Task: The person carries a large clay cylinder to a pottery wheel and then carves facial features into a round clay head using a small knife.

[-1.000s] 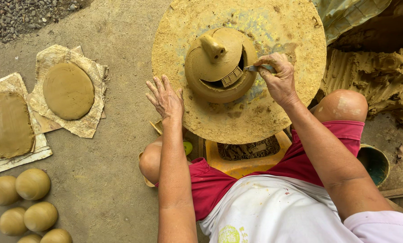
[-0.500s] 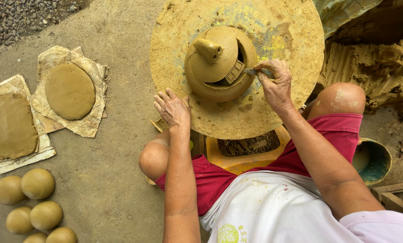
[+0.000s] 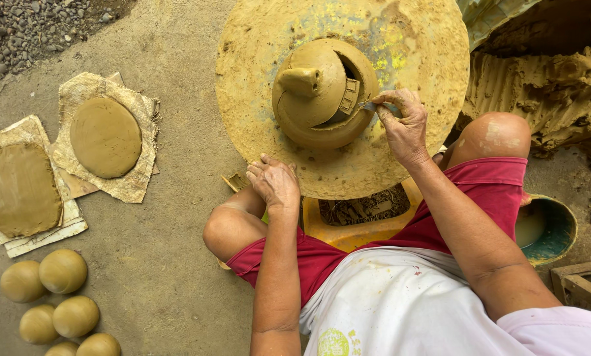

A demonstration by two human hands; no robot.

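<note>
Since the earlier frames the left hand (image 3: pixel 276 183) has slid back from the top of the round, clay-smeared turning wheel (image 3: pixel 256 79) to its near rim, where it now rests palm down, fingers (image 3: pixel 264 166) together and bent over the edge, clamped on nothing. The right hand (image 3: pixel 404 125) has stayed at the right flank of the wet, ochre clay vessel with a stubby spout and a cut window (image 3: pixel 322 92), which sits at the centre of the wheel. Its fingers (image 3: pixel 391 99) are pinched shut on a small thin trimming tool (image 3: pixel 368 105), whose tip touches the vessel wall just beside the cut opening.

Left of the wheel, on the concrete floor (image 3: pixel 177 264), lie a round flat clay slab on torn sacking (image 3: pixel 105 137) and, farther left, a rounded oblong clay slab on board (image 3: pixel 17 190). Below these, well apart from the wheel, sits a cluster of smooth clay balls (image 3: pixel 61 296). Right of the wheel a heap of raw clay (image 3: pixel 546 86) rises, and a teal basin of cloudy water (image 3: pixel 549 227) stands beside the person's right knee.

As a judgement, the risk lies at the thin wall around the window: too much pressure from the tool could tear or collapse the soft clay. If the left hand jolts the wheel while the tip is engaged, the cut could run crooked or gouge the wall.
</note>
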